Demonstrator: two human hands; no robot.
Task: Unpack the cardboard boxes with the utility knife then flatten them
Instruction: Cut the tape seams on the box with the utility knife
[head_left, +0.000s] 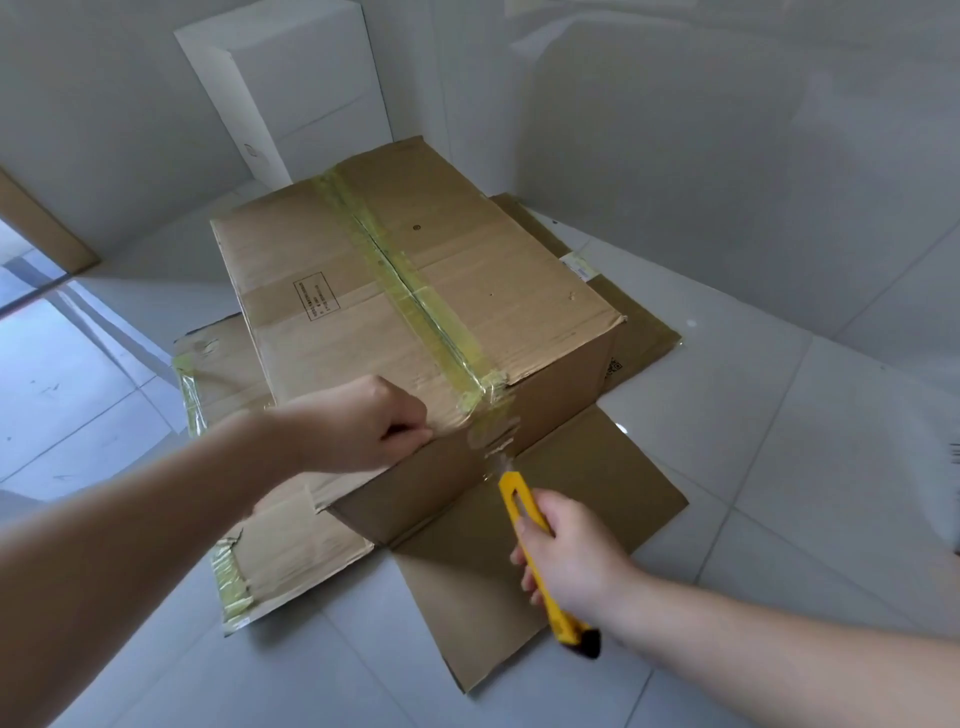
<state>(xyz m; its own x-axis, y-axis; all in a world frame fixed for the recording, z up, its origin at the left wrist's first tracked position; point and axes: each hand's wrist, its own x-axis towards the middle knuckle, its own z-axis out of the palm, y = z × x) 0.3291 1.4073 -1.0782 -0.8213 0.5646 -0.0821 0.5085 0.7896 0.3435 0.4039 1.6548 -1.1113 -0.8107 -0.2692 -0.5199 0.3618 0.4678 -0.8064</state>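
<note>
A large brown cardboard box (467, 270) stands closed on the floor, its top seam sealed with a strip of yellowish tape (410, 280) that folds down over the near side. My left hand (374, 426) rests on the box's near top edge with its fingers curled, just left of the tape end. My right hand (571, 556) grips a yellow utility knife (524, 514) below the box. The knife's tip touches the tape on the near side face.
Flattened cardboard sheets (561, 525) lie under and around the box on the white tiled floor. A tall white box (291, 88) stands against the wall behind. White walls close in at the back and right; a doorway opening is at the far left.
</note>
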